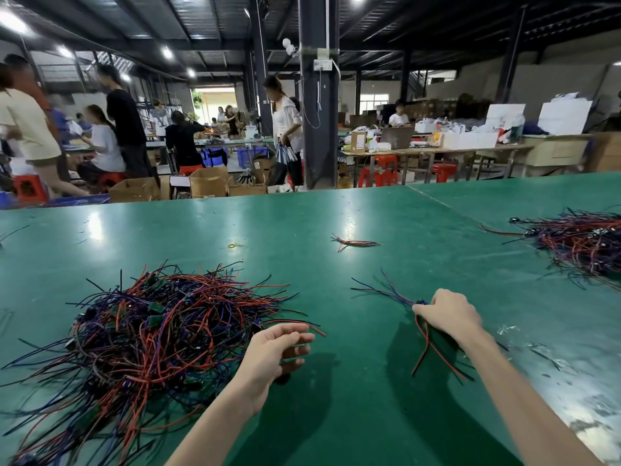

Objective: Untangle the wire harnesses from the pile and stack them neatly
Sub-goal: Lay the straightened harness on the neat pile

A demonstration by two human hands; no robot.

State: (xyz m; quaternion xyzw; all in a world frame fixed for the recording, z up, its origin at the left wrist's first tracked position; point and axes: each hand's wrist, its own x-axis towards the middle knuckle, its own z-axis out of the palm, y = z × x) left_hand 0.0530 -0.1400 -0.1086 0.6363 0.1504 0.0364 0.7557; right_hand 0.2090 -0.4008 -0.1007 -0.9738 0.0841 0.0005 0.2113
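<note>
Right hand (448, 314) is pinching a harness (403, 299) over the table (336, 213). Left hand (272, 354) is hovering, fingers spread, beside the pile (151, 331); a second heap (584, 240) is lying far right

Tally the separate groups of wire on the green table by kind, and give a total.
Big tangled piles: 2, near left and far right
Small loose bundles on the table: 1
Bundles held in hands: 1, in the right hand
Total: 4

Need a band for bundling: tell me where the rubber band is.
The rubber band lies alone on the green table, centre of the head view, beyond the big wire pile.
</note>
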